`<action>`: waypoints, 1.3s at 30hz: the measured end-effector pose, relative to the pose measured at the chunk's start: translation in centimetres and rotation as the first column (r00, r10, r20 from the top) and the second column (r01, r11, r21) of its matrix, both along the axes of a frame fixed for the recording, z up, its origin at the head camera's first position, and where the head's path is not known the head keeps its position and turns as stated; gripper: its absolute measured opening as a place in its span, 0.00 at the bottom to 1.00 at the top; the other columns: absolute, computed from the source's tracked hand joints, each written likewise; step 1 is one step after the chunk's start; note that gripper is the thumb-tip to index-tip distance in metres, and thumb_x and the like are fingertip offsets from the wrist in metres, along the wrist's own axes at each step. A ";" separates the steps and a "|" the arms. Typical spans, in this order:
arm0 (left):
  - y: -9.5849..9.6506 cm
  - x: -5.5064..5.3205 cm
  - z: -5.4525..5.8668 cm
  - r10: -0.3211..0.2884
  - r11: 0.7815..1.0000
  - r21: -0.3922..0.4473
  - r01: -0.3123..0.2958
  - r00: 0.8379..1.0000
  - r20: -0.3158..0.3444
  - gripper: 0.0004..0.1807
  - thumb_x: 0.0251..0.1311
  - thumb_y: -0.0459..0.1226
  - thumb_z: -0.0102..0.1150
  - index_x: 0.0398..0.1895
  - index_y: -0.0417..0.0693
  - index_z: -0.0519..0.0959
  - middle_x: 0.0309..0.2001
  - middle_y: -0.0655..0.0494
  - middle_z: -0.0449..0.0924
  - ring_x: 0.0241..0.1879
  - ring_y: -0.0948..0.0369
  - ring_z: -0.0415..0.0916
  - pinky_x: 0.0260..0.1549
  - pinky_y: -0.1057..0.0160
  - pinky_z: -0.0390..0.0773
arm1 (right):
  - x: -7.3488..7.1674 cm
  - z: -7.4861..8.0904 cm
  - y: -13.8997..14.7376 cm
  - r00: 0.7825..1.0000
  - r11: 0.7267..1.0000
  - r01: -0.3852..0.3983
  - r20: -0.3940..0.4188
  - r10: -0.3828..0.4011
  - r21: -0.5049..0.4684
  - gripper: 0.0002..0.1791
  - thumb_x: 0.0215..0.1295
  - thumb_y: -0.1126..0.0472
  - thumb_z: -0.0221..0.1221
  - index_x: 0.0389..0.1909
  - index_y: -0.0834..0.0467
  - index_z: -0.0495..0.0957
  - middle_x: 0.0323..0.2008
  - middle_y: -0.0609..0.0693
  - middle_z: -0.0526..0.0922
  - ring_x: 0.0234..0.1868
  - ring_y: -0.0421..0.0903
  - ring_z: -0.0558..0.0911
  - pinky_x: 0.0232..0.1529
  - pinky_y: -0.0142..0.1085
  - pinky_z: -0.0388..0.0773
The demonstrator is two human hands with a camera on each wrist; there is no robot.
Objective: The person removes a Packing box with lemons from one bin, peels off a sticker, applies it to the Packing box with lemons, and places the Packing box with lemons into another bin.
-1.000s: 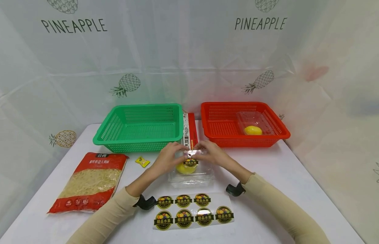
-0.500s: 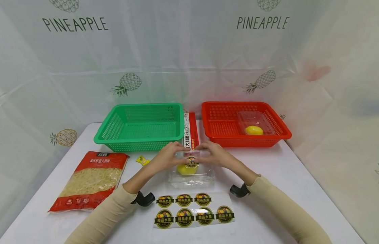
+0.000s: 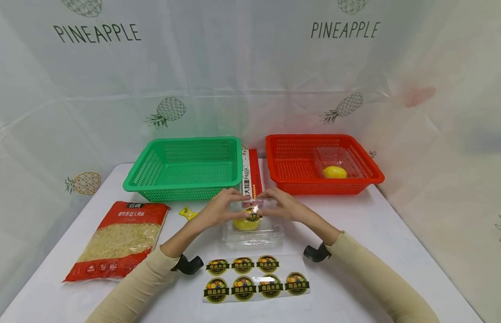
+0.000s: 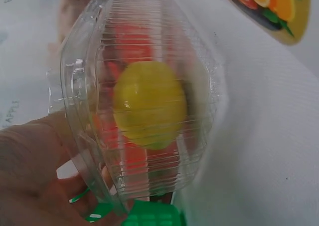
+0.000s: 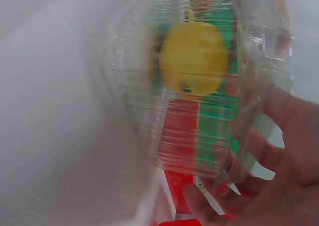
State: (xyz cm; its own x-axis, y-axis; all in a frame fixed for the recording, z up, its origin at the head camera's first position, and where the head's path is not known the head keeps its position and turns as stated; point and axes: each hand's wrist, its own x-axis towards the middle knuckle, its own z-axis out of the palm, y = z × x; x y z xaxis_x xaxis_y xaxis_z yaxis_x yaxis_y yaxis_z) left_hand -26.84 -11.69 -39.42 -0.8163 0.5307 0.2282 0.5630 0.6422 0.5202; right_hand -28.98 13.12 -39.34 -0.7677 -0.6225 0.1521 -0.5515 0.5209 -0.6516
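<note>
A clear plastic clamshell box lies at the middle of the table with a yellow lemon inside. On its lid is a round black-and-gold fruit sticker. My left hand grips the box's left side, thumb beside the sticker, fingers over the far edge. The right hand holds the opposite side the same way. Through the ribbed side wall, the left wrist view shows the lemon whole. The right wrist view has fingers curled at the box's rim.
A sheet of several stickers lies in front of the box. Behind are a green basket, a red-and-white pasta box and a red basket with another boxed lemon. A pasta bag and yellow packet lie left.
My hands' thumbs and fingers, earlier close together at the sticker, have drawn apart towards the box's sides. The sticker on the lid shows more fully. The box stays in place.
</note>
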 end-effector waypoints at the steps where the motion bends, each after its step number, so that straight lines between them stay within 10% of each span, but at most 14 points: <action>1: 0.0 0.0 0.0 0.004 1.000 0.011 -0.004 1.000 -0.006 0.28 0.56 0.48 0.70 0.59 0.51 0.80 0.54 0.52 0.79 0.55 0.53 0.71 0.52 0.51 0.72 | -0.2 0.0 -0.1 1.000 1.000 -0.001 -0.001 0.001 -0.009 0.20 0.61 0.54 0.67 0.51 0.57 0.77 0.51 0.53 0.83 0.56 0.52 0.79 0.58 0.53 0.76; 21: 0.8 -0.3 -0.8 0.120 0.992 0.052 -0.115 0.987 -0.104 0.18 0.61 0.47 0.65 0.51 0.51 0.84 0.45 0.52 0.82 0.45 0.57 0.72 0.43 0.59 0.70 | -0.7 0.6 -1.8 0.988 0.987 0.154 0.026 -0.155 0.053 0.20 0.58 0.45 0.68 0.40 0.55 0.77 0.39 0.48 0.84 0.41 0.45 0.79 0.45 0.39 0.78; 29: -0.6 0.0 -0.7 0.041 0.996 0.077 -0.033 0.994 -0.104 0.17 0.66 0.42 0.59 0.55 0.48 0.82 0.51 0.49 0.82 0.54 0.51 0.75 0.54 0.46 0.73 | 2.3 2.4 1.3 0.979 0.974 0.203 -0.025 -0.201 0.105 0.28 0.62 0.41 0.63 0.55 0.57 0.77 0.54 0.56 0.80 0.57 0.55 0.78 0.55 0.52 0.79; 39: -3.0 -0.1 -0.7 0.061 0.992 0.109 -0.056 0.997 -0.039 0.18 0.68 0.40 0.57 0.58 0.44 0.80 0.53 0.48 0.84 0.50 0.52 0.82 0.48 0.52 0.81 | 6.3 3.0 3.7 0.986 0.983 0.169 -0.016 -0.168 0.068 0.09 0.62 0.50 0.66 0.32 0.50 0.79 0.26 0.42 0.83 0.30 0.41 0.80 0.32 0.31 0.79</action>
